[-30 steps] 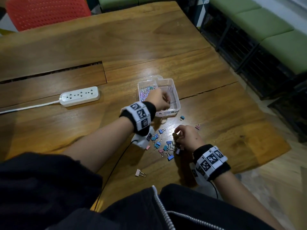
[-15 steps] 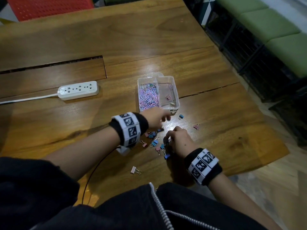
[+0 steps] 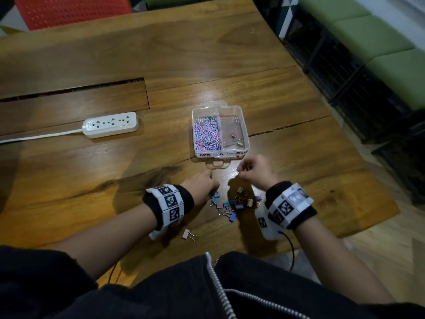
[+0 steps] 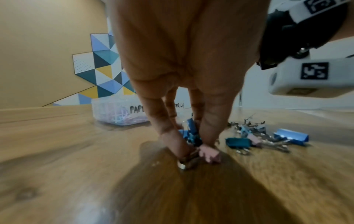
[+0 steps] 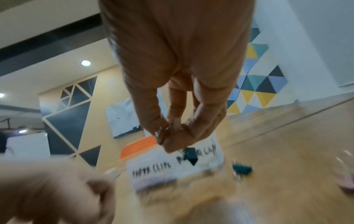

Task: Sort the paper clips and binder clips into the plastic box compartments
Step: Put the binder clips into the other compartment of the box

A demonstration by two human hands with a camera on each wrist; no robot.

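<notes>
Lone pink binder clip (image 3: pixel 188 234) sits nearest the table's near edge, untouched. Beyond it, left hand (image 3: pixel 202 185) is down in the scattered pile of blue and pink binder clips (image 3: pixel 232 204); its fingertips (image 4: pixel 178 145) pinch one clip off the wood. Right hand (image 3: pixel 256 172) is lifted, grasping a small binder clip (image 5: pixel 173 128) between thumb and fingers, just short of the clear plastic two-compartment box (image 3: pixel 246 128).

Step in hand, I'd say: carry to drop. Next move needs the right hand over the right compartment, which holds only a few binder clips; the left one is full of pastel paper clips (image 3: pixel 207 134).

Nothing blocks the path. White power strip (image 3: pixel 110 124) lies well to the left on the brown wooden table (image 3: pixel 92 169).
</notes>
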